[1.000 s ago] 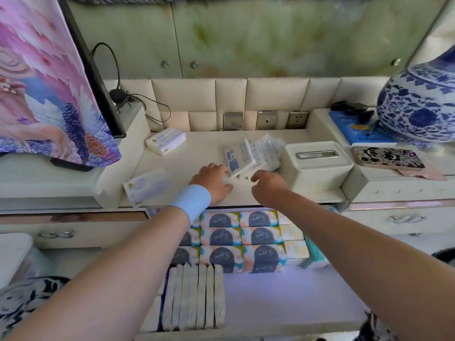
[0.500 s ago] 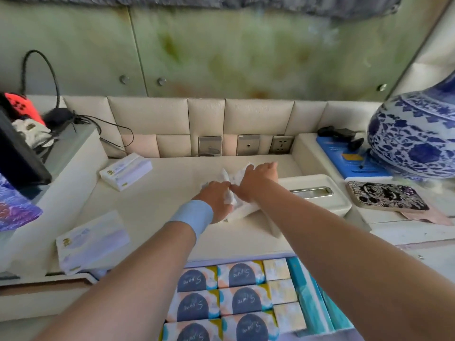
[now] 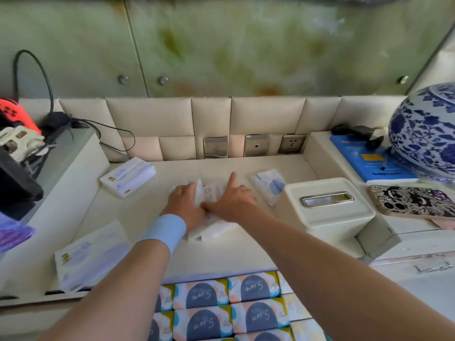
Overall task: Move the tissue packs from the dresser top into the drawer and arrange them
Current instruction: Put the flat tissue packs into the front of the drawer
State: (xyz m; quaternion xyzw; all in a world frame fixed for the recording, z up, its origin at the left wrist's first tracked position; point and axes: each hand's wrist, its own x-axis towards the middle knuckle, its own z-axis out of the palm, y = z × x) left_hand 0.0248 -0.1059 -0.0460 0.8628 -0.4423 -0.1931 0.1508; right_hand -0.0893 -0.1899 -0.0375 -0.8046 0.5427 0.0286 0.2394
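Several small white tissue packs (image 3: pixel 212 193) lie bunched in the middle of the cream dresser top (image 3: pixel 246 252). My left hand (image 3: pixel 185 205), with a blue wristband, grips the bunch from the left. My right hand (image 3: pixel 232 200) holds it from the right, index finger straight and pointing away, thumb against the packs. One small pack with a blue print (image 3: pixel 269 185) lies apart, just right of my right hand. A larger white pack (image 3: pixel 128 177) sits at the back left and another (image 3: pixel 91 254) at the front left edge. Below, the open drawer (image 3: pixel 285 284) holds rows of patterned packs (image 3: pixel 221 303).
A cream tissue box (image 3: pixel 325 207) stands right of the hands. Beyond it lie a patterned phone (image 3: pixel 413 201), a blue booklet (image 3: pixel 369 163) and a blue-white vase (image 3: pixel 428 129). Cables and a game controller (image 3: pixel 14 112) sit on the raised left shelf. Wall sockets (image 3: pixel 256 145) line the back.
Both hands moved from the dresser's front edge onto the small packs and squeezed them together. One pack now lies apart at the right. My view moved closer to the dresser top.
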